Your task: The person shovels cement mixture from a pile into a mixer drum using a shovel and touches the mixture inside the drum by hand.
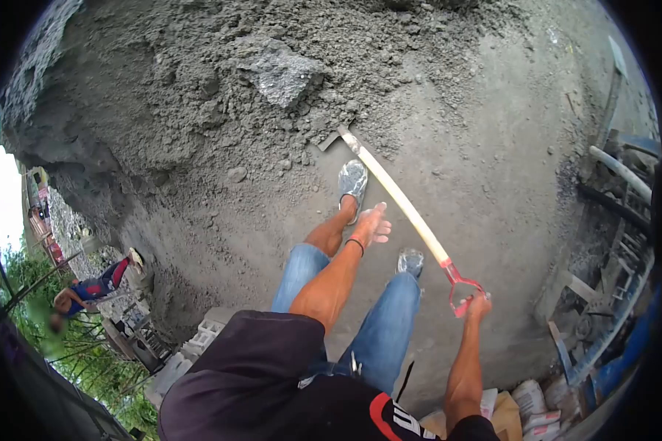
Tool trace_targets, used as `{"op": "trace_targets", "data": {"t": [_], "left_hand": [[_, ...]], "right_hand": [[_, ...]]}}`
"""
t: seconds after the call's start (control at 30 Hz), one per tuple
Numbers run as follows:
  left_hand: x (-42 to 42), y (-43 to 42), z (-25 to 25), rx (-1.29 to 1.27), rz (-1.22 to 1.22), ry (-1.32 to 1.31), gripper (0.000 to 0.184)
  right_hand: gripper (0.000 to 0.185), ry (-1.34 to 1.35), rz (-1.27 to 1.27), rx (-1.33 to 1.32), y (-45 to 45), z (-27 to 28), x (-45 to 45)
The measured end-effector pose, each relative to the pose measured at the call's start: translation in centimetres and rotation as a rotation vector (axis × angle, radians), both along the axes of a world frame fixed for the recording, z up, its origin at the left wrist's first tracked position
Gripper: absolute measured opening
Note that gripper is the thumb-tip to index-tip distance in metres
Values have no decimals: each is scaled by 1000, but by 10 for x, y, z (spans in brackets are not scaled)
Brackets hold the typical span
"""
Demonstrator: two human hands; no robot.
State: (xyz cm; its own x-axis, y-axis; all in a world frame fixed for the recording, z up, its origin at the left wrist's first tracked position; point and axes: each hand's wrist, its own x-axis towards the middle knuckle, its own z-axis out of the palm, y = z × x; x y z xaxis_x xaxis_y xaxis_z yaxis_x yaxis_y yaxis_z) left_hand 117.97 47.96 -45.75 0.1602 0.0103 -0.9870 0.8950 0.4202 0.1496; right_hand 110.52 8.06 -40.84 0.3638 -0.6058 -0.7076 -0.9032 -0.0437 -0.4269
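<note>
My right hand (479, 305) is wrapped round the red D-shaped grip of a shovel (397, 197). Its pale wooden shaft slants up and left across the ground. The grey blade (329, 141) rests at the foot of a heap of grey gravelly sand (198, 110), partly seen edge-on. My left hand (371, 225) hangs beside the shaft, apart from it, with fingers loosely stretched and nothing in them. Below it are my feet in dusty shoes, one shoe (352, 180) near the blade and the other shoe (410, 261) further back.
A large grey lump (283, 73) lies on the heap. Metal bars and pipes (621, 173) crowd the right edge. Sacks (531, 404) lie at the lower right, and concrete blocks (202, 338) at the lower left. Another person (95, 288) in dark blue is further off at left.
</note>
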Motion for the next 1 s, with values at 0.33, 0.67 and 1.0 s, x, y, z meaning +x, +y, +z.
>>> {"op": "trace_targets", "data": {"t": [0.33, 0.67, 1.0], "left_hand": [[93, 58, -186, 128, 618, 9, 28], [15, -15, -112, 94, 636, 82, 18], [-71, -136, 90, -1, 800, -34, 18]], "right_hand": [[8, 17, -248, -163, 69, 33, -24], [1, 8, -189, -176, -1, 143, -72], [5, -31, -126, -175, -118, 355, -125]]}}
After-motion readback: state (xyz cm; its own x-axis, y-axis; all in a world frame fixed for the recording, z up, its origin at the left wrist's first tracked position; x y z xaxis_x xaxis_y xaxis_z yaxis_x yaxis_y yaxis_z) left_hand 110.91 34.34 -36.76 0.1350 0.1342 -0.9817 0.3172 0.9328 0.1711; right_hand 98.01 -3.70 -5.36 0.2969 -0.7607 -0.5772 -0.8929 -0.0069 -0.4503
